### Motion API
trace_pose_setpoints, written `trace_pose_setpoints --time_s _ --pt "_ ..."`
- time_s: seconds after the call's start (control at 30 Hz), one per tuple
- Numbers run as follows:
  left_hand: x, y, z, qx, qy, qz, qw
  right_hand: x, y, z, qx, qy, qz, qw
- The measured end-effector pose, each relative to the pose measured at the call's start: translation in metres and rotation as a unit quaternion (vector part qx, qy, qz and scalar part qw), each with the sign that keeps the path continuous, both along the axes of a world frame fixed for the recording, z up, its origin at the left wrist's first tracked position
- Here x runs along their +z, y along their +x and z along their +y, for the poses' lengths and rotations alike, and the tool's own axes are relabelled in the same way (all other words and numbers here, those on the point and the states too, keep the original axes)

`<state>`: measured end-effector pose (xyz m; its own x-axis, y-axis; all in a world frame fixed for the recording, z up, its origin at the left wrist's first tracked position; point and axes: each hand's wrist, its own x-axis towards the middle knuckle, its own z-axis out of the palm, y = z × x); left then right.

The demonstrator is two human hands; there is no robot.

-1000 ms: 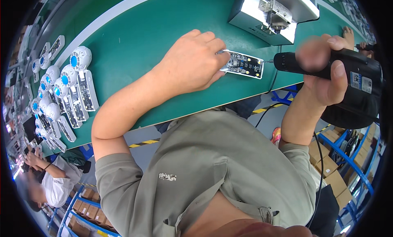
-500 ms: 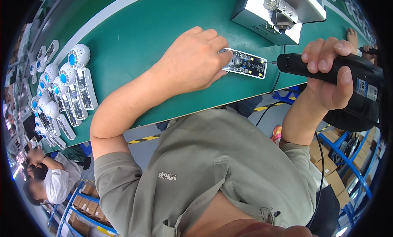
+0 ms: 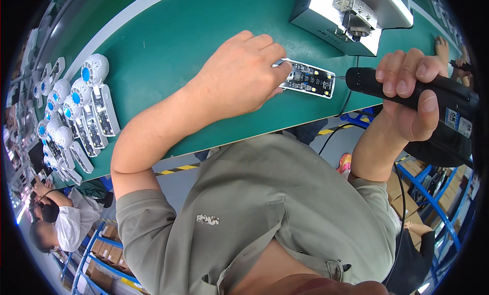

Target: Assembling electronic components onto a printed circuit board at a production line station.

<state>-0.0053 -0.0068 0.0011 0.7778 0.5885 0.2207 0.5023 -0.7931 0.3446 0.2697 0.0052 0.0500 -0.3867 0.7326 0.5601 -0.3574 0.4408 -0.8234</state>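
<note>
The small white oblong housing with an exposed circuit board inside (image 3: pixel 307 78) lies flat on the green work table (image 3: pixel 168 35), close to the table's near edge and in front of you. Your left hand (image 3: pixel 239 76) rests on the left end of this housing; the fingers are curled down and the fingertips (image 3: pixel 279 66) press on it, so the hand is closed on the part and pins it to the table (whether the thumb also touches it, I cannot tell, because the hand hides it).

Your right hand (image 3: pixel 407 99) is wrapped tightly around a black electric screwdriver with a long cylindrical body (image 3: pixel 407 89), four fingers over the top and the thumb below. The tool lies almost horizontal, and its thin metal tip points left and meets the right end of the housing. A black cable (image 3: pixel 346 99) runs down over the table edge near it.

Just behind the housing stands a grey metal machine with a silver mechanism on top (image 3: pixel 351 15). Far on your left, rows of white parts with round blue-centred heads (image 3: pixel 84 104) lie together on the table, well apart from your hands. Below that side, another person in a white shirt (image 3: pixel 66 223) is bent over beside blue shelving (image 3: pixel 97 254).
</note>
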Motion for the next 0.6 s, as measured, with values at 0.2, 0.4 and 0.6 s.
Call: trace_pose_setpoints --time_s 0.2,0.4,0.6 --pt "0.000 -0.001 0.001 -0.005 0.010 0.005 1.000 0.009 -0.003 0.001 0.006 -0.010 0.002 1.000" --pt "0.000 -0.001 -0.001 -0.002 0.018 0.009 1.000 0.047 -0.002 0.020 -0.012 0.079 0.024 0.997" --pt "0.000 -0.001 -0.001 -0.007 0.023 0.019 1.000 0.044 0.000 0.039 0.021 0.152 -0.031 0.988"
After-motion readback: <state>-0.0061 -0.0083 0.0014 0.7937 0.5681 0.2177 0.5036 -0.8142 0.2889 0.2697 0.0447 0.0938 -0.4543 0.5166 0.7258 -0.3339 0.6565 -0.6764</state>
